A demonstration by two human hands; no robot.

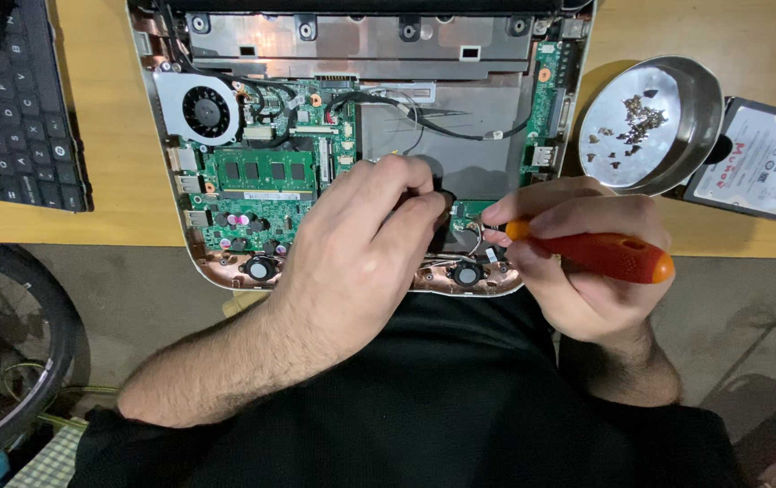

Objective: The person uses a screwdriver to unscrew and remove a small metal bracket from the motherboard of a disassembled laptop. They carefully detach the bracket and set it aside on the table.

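Observation:
An opened laptop base [361,54] lies on the wooden table with its green circuit board [261,194], round fan [205,110] and memory module showing. My left hand [365,248] rests over the board's lower middle, fingertips pinching a small dark part near the front edge. My right hand [578,258] grips an orange-handled screwdriver [609,256]; its handle points right and its tip is hidden between my two hands.
A black keyboard [18,108] lies at the far left. A round metal dish [677,126] with several small screws sits right of the laptop, beside a bare hard drive [763,163]. A dark wheel rim [9,352] stands on the floor lower left.

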